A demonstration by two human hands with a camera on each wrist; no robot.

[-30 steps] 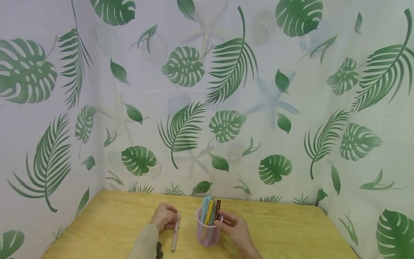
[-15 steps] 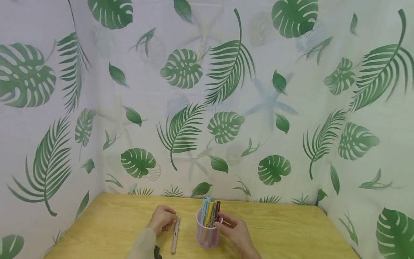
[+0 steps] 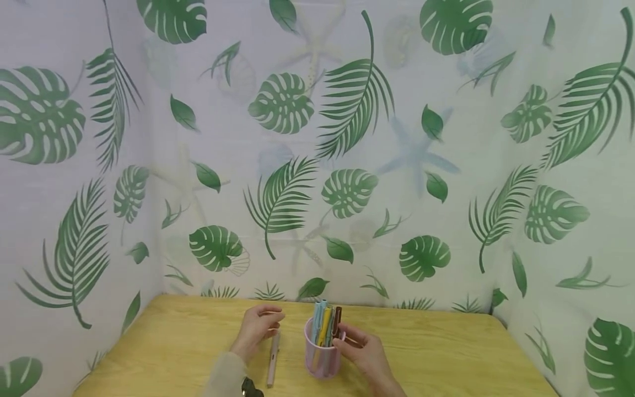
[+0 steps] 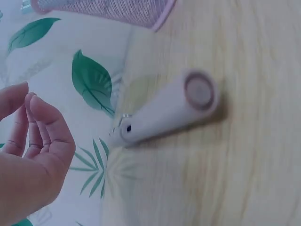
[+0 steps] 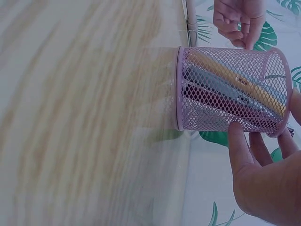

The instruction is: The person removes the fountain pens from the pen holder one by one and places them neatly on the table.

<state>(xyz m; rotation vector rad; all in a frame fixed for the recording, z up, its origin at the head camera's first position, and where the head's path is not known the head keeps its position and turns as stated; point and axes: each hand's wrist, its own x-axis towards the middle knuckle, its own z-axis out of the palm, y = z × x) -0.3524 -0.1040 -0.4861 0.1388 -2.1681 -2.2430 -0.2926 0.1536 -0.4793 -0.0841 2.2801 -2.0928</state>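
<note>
In the head view a pink mesh pen holder stands upright on the table. Light-blue, yellow and dark-brown pens lean in it. My right hand grips its right side near the rim; the right wrist view shows the fingers against the mesh. A pale pink pen lies on the table left of the holder, its round end close to the camera in the left wrist view. Just above its far end is my left hand, fingers loosely bent, holding nothing and apart from the pen.
A wood-grain table lies under everything. White sheets with green leaf prints hang behind it and along both sides. A dark band sits by the left wrist.
My left hand has come off the pen's far end and moved slightly up and away, its fingers loosening. The pen, the holder and my right hand stay essentially in place.
</note>
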